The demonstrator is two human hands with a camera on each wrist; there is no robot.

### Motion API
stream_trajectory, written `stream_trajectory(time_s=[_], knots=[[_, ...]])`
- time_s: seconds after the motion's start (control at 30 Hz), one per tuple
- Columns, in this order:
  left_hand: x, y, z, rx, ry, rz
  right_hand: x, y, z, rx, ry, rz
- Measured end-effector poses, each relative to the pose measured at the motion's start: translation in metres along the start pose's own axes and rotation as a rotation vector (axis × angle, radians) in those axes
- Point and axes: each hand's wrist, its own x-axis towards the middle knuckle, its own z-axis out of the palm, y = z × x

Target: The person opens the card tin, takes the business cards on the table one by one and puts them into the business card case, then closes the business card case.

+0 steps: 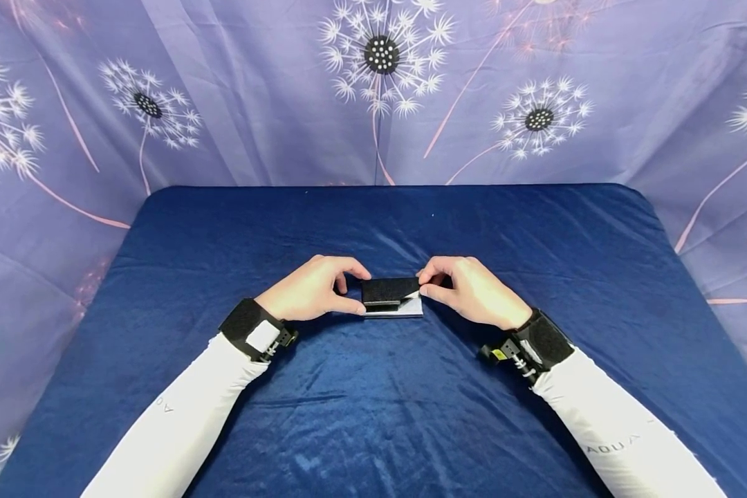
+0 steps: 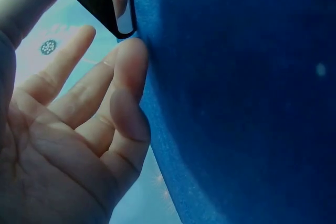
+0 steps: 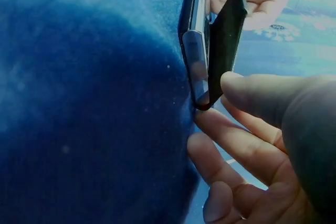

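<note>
A small flat card case (image 1: 391, 288) with a black cover and a shiny silver body lies on the blue cloth, between both hands. In the right wrist view its black cover flap (image 3: 227, 43) stands at an angle from the silver body (image 3: 196, 51). My left hand (image 1: 308, 287) holds the left end, thumb at the front corner and index finger at the back corner. With thumb and fingers, my right hand (image 1: 473, 290) pinches the right end by the cover. The left wrist view catches just one corner of the case (image 2: 107, 3), above the fingertips. What lies inside is hidden.
Dark blue cloth (image 1: 373, 401) covers the table, with slight wrinkles. A purple curtain (image 1: 261, 90) with dandelion prints hangs behind and at both sides. Each wrist wears a black strap with a small camera mount, over white sleeves.
</note>
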Motion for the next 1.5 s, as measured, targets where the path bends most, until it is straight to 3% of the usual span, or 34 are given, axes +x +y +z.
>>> stream_trajectory(time_s=[0.8,1.5], knots=[[0.001,0.003,0.007,0.063,0.012,0.064,-0.002,-0.004,0.0,-0.044,-0.001,0.012],[-0.002,0.01,0.011,0.127,0.011,0.024,-0.003,-0.005,0.001,-0.053,-0.013,0.018]])
